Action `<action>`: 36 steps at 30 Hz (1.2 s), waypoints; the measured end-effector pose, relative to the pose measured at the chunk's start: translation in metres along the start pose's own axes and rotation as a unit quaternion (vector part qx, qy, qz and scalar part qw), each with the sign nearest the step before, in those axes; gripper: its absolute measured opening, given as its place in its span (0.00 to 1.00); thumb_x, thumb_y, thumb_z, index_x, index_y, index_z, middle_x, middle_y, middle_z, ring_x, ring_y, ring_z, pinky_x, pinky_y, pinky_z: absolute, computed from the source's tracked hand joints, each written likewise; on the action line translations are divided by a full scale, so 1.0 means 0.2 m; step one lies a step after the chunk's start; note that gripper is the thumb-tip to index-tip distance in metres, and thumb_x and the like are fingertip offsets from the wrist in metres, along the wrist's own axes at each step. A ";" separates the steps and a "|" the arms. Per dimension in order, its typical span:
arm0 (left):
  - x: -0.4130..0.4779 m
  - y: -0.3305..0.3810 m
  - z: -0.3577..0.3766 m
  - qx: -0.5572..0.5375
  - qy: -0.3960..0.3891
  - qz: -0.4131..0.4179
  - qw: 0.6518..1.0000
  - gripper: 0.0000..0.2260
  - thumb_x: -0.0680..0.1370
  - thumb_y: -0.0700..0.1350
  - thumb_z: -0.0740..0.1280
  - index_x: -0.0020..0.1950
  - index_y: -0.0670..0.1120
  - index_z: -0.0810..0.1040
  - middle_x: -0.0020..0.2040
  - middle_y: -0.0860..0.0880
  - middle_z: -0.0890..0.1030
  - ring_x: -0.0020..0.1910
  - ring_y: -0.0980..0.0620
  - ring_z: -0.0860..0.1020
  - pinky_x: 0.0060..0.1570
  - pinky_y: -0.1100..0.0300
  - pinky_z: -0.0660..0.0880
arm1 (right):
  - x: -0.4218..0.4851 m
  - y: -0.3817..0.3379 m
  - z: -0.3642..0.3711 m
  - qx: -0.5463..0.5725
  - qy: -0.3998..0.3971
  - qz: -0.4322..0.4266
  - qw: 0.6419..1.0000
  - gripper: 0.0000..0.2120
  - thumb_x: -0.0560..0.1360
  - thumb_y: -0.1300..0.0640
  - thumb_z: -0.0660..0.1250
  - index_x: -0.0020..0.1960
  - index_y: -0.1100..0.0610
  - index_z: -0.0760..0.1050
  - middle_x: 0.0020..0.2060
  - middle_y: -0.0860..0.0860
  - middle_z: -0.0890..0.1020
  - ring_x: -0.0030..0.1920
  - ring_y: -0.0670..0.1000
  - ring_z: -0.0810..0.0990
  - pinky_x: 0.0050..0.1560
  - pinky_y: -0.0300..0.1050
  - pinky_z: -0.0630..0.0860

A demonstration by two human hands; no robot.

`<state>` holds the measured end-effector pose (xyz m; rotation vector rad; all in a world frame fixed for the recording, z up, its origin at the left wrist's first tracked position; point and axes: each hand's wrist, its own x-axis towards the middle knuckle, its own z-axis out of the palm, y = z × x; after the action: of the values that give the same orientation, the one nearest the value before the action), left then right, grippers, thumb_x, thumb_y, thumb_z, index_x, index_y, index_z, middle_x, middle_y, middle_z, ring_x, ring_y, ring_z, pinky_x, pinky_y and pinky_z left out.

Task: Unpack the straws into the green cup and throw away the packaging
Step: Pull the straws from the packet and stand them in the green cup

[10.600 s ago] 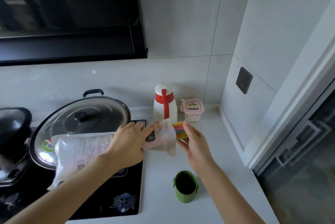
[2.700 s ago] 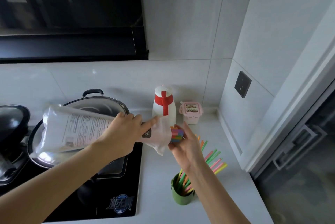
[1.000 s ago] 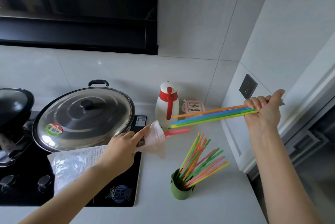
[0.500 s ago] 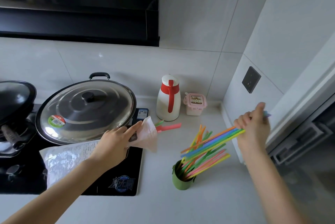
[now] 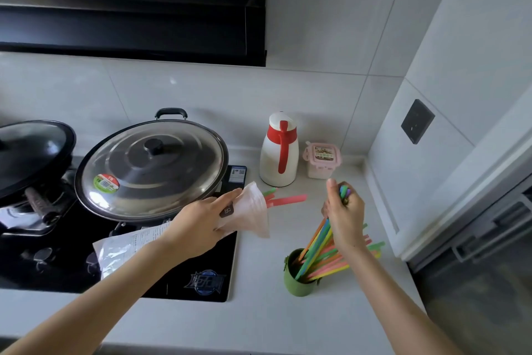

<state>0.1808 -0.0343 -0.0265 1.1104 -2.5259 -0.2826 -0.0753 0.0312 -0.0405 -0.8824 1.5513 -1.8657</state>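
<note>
The green cup (image 5: pixel 296 282) stands on the counter near the front right and holds several coloured straws that fan out to the right. My right hand (image 5: pixel 344 216) is closed around a bunch of straws (image 5: pixel 316 242) whose lower ends reach into the cup. My left hand (image 5: pixel 201 225) grips the clear plastic packaging (image 5: pixel 250 210) near its open mouth, held roughly level over the hob's right edge. A pink and a green straw (image 5: pixel 285 199) stick out of the mouth.
A large wok with a steel lid (image 5: pixel 152 164) sits on the black hob (image 5: pixel 184 277) at left. A white jug with a red handle (image 5: pixel 279 150) and a pink lidded box (image 5: pixel 321 159) stand by the back wall. A side wall with a socket (image 5: pixel 417 121) closes the right.
My right hand pulled a bunch of straws out of the packaging, swung it out to the right, then brought it down so its ends sit in the cup. The left hand stayed on the packaging.
</note>
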 end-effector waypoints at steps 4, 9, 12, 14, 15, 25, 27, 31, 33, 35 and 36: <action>0.01 0.01 0.00 -0.003 -0.006 0.001 1.000 0.34 0.68 0.43 0.71 0.72 0.52 0.62 0.56 0.47 0.80 0.48 0.42 0.79 0.43 0.55 0.73 | 0.05 -0.04 -0.01 0.003 0.020 -0.009 1.000 0.21 0.79 0.55 0.62 0.30 0.53 0.56 0.19 0.43 0.61 0.21 0.44 0.57 0.23 0.38 0.56; 0.01 0.02 0.00 0.004 -0.006 0.006 1.000 0.35 0.68 0.44 0.72 0.72 0.53 0.61 0.56 0.48 0.80 0.47 0.42 0.79 0.43 0.56 0.73 | 0.03 -0.01 0.00 -0.075 0.007 -0.015 0.997 0.21 0.78 0.54 0.63 0.32 0.62 0.61 0.23 0.54 0.65 0.23 0.47 0.63 0.27 0.40 0.64; 0.02 0.03 0.00 -0.001 -0.009 0.008 1.000 0.35 0.68 0.45 0.72 0.72 0.52 0.61 0.56 0.48 0.80 0.48 0.42 0.79 0.43 0.56 0.73 | -0.02 0.07 0.00 -0.151 -0.049 0.003 0.987 0.22 0.77 0.51 0.63 0.33 0.66 0.66 0.24 0.56 0.71 0.26 0.49 0.69 0.34 0.42 0.69; 0.02 0.03 0.00 0.000 -0.008 0.008 1.000 0.35 0.68 0.46 0.72 0.72 0.52 0.61 0.55 0.48 0.80 0.48 0.42 0.79 0.43 0.55 0.73 | -0.03 0.12 0.00 -0.186 -0.082 0.037 0.979 0.18 0.76 0.53 0.65 0.32 0.63 0.70 0.24 0.53 0.75 0.26 0.46 0.71 0.35 0.42 0.69; 0.03 0.03 0.00 0.002 -0.008 0.008 1.000 0.35 0.68 0.46 0.72 0.72 0.52 0.61 0.55 0.48 0.80 0.47 0.42 0.79 0.43 0.55 0.73 | -0.03 0.13 0.00 -0.192 -0.092 0.066 0.975 0.17 0.76 0.54 0.66 0.32 0.61 0.71 0.25 0.52 0.77 0.26 0.45 0.73 0.37 0.42 0.69; 0.04 0.05 0.01 0.024 0.004 0.019 1.000 0.34 0.70 0.46 0.72 0.73 0.52 0.60 0.52 0.47 0.81 0.44 0.43 0.78 0.40 0.56 0.71 | -0.03 0.07 -0.07 -0.235 -0.110 0.110 0.959 0.15 0.77 0.54 0.63 0.39 0.65 0.75 0.33 0.54 0.84 0.32 0.48 0.78 0.38 0.40 0.72; 0.05 0.06 0.01 0.021 0.002 0.023 0.999 0.35 0.70 0.46 0.72 0.73 0.52 0.60 0.52 0.46 0.81 0.44 0.43 0.79 0.40 0.56 0.71 | -0.05 0.09 -0.07 -0.265 -0.143 0.128 0.945 0.15 0.78 0.54 0.62 0.39 0.64 0.74 0.33 0.52 0.83 0.32 0.49 0.77 0.40 0.43 0.72; 0.05 0.07 0.02 0.025 0.001 0.022 0.999 0.35 0.70 0.46 0.72 0.73 0.53 0.59 0.52 0.46 0.80 0.45 0.43 0.79 0.40 0.55 0.71 | -0.07 0.05 -0.07 -0.261 -0.194 0.151 0.934 0.13 0.76 0.53 0.65 0.43 0.63 0.77 0.38 0.51 0.84 0.39 0.49 0.79 0.42 0.40 0.72; 0.06 0.08 0.02 0.025 -0.002 0.023 0.999 0.35 0.70 0.46 0.71 0.73 0.53 0.59 0.53 0.47 0.80 0.46 0.43 0.78 0.41 0.56 0.71 | -0.06 0.03 -0.09 -0.267 -0.199 0.147 0.931 0.10 0.74 0.52 0.68 0.47 0.60 0.78 0.43 0.52 0.83 0.44 0.48 0.79 0.43 0.39 0.72; 0.06 0.08 0.02 0.022 -0.003 0.029 0.999 0.35 0.70 0.45 0.72 0.73 0.53 0.59 0.53 0.46 0.80 0.46 0.42 0.79 0.41 0.55 0.72 | -0.05 -0.03 -0.12 -0.256 -0.175 0.114 0.944 0.09 0.73 0.54 0.69 0.49 0.58 0.78 0.45 0.52 0.82 0.47 0.49 0.80 0.45 0.37 0.73; 0.06 0.09 0.01 0.020 -0.001 0.034 0.999 0.35 0.69 0.45 0.72 0.73 0.52 0.60 0.53 0.46 0.80 0.46 0.42 0.79 0.41 0.54 0.72 | -0.03 -0.06 -0.14 -0.253 -0.152 0.080 0.952 0.08 0.73 0.55 0.69 0.50 0.57 0.78 0.46 0.51 0.82 0.47 0.47 0.80 0.47 0.37 0.74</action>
<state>0.1609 -0.0305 -0.0201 1.0357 -2.5754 -0.2146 -0.0926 0.0559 -0.0331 -1.1605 1.8620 -1.1638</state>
